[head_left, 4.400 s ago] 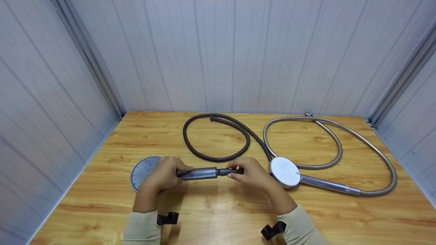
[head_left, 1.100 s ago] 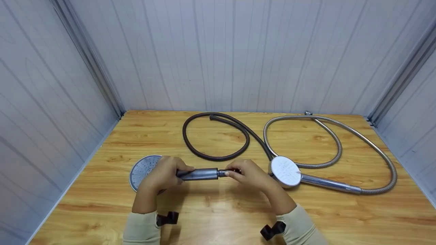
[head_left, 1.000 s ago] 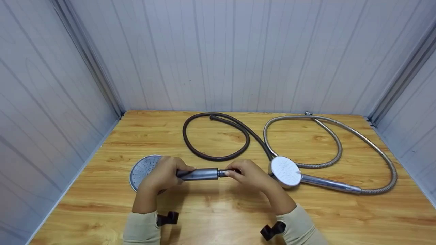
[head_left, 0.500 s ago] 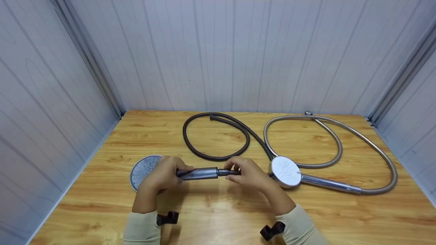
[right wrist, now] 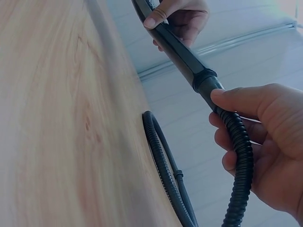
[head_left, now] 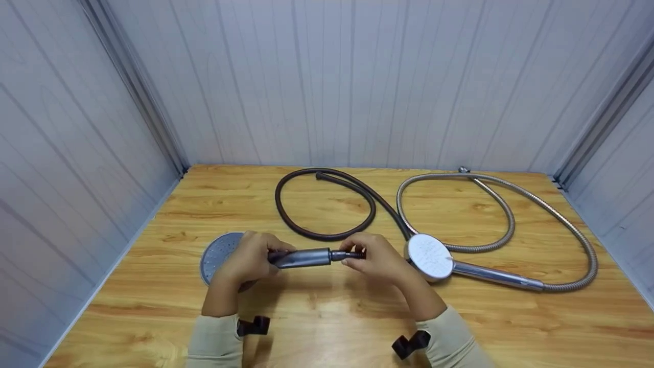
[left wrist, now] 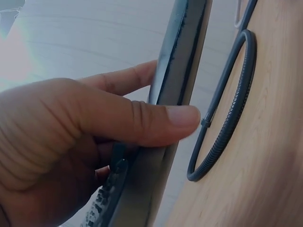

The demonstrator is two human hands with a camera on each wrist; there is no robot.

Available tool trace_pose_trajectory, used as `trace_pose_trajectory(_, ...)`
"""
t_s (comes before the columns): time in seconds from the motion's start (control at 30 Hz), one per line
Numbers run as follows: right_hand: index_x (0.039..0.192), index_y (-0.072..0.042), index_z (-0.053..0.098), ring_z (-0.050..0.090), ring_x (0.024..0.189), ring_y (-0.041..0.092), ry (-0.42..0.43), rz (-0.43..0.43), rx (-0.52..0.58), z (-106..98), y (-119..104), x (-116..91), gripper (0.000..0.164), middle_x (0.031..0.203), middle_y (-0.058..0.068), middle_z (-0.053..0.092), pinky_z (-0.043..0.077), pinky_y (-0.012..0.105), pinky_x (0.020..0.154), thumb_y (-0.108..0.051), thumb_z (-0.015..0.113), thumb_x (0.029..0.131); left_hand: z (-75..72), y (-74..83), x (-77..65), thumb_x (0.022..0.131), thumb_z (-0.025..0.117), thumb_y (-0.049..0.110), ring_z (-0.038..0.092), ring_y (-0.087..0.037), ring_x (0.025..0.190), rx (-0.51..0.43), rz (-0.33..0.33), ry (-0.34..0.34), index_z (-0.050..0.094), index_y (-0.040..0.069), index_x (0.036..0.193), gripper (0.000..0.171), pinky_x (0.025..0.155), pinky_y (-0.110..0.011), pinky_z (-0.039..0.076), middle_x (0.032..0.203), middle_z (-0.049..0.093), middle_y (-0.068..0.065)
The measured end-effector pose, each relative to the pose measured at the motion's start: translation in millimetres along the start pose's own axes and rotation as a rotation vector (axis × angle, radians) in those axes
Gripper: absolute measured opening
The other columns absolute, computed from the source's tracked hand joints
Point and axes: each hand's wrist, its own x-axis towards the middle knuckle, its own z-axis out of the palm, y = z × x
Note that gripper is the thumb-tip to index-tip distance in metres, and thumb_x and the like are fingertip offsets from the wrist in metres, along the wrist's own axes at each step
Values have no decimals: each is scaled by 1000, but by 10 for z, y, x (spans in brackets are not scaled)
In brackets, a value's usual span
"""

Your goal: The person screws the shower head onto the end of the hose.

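Observation:
My left hand (head_left: 249,260) grips a dark grey shower head (head_left: 307,257) where its handle meets the round spray face. The thumb lies along the handle in the left wrist view. At the handle's other end is the connector (head_left: 337,255) of a black shower hose (right wrist: 242,165). My right hand (head_left: 375,255) pinches the hose at this connector, thumb on one side and fingers curled on the other. In the right wrist view the connector meets the handle end; how tightly it is screwed cannot be told. Shower head and hose end are held above the wooden table (head_left: 317,317).
A chrome shower head with a white face (head_left: 429,255) lies right of my right hand, partly over the black hose. Its silver metal hose (head_left: 552,209) loops behind it. The black hose's coil rests at the table's back middle. Panelled walls (head_left: 327,87) enclose the table.
My right fingers moved close to the handle end, loosened and shifted right along the connector, and now pinch it again. The shower head has risen and moved slightly right in my left hand.

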Motion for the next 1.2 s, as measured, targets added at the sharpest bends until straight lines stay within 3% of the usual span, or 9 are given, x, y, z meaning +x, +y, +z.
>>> trace_pose_trajectory(0.2,101,-11,71,58,76,13,9,37,1,-29,8,-13,14,91,-3,65,48,28,63,-13,73,87,4,8,1,58,86,-8,64,-13,86,-99,-22,-10,79,17,102,51,82,-42,46,94,74,7)
trace_pose_trajectory(0.37,99,-12,72,57,75,12,-11,53,5,-28,-2,-8,12,89,-4,65,47,28,62,-14,72,88,4,6,-12,60,86,-8,64,-14,88,-120,-31,-22,78,16,102,49,82,-40,47,94,73,5)
trace_pose_trajectory(0.57,99,-11,73,54,71,11,-44,54,2,-33,-25,-3,11,84,-5,65,45,27,61,-16,70,90,2,5,-13,59,85,-8,64,-14,87,-76,-19,-9,79,16,101,49,80,-38,47,93,73,5)
trace_pose_trajectory(0.8,99,-9,74,52,71,8,-42,16,-11,-24,1,2,12,84,-5,65,44,25,62,-17,68,91,15,-11,9,55,81,-13,64,-10,78,-28,77,27,79,14,101,54,65,-25,45,89,74,4)
trace_pose_trajectory(1.2,105,-4,72,59,83,13,-67,30,-31,-8,6,7,20,93,1,68,49,31,74,-19,64,95,14,9,10,54,84,-9,64,-9,80,7,41,35,79,17,99,52,69,-28,48,89,73,6)
